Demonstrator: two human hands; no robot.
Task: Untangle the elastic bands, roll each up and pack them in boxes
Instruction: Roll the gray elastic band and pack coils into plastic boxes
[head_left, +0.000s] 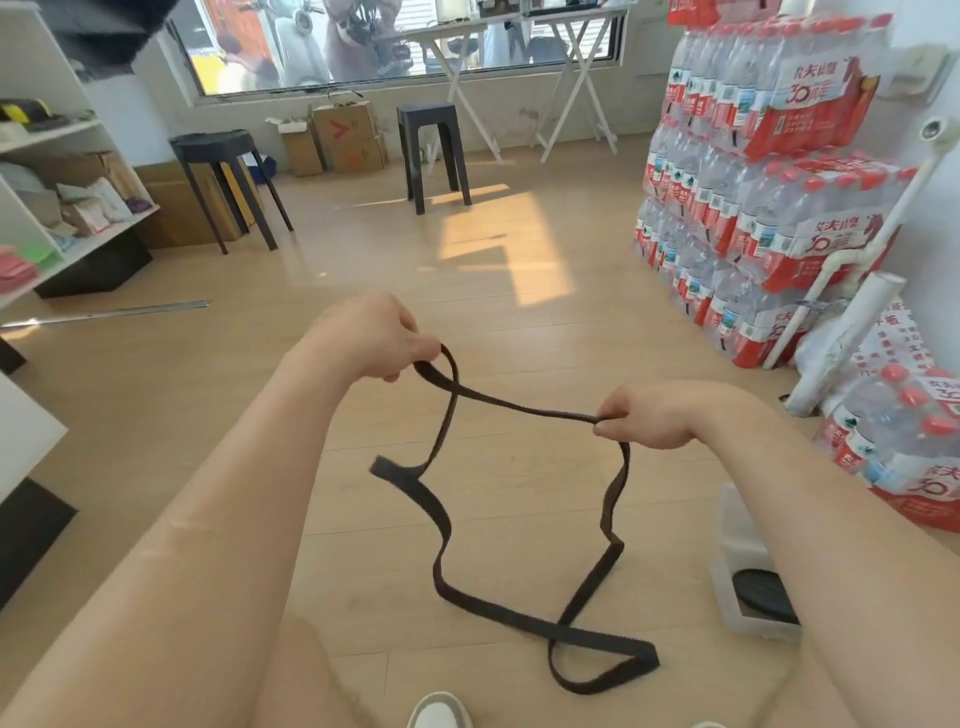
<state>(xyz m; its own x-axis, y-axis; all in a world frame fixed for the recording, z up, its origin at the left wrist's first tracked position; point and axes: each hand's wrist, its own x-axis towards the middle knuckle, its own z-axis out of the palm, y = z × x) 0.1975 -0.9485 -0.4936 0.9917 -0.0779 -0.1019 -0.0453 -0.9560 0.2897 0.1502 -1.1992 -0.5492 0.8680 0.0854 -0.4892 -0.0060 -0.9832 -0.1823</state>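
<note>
Black elastic band (519, 402) pinched by both hands: left hand (384, 338) on a small loop, right hand (644, 418) nearer the clear box (732, 519); its span runs left-right, slack trailing in crossed bends to the floor left of the box.

Both hands are raised over the wooden floor (208, 405), each pinching the same dark elastic band (441, 525): the left hand (371, 338) holds a small loop, the right hand (644, 418) a flat stretch. The rest sags in twisted loops to the floor. Near right, a clear box (732, 540) holds a rolled band (763, 592) (partly hidden by the forearm).
</note>
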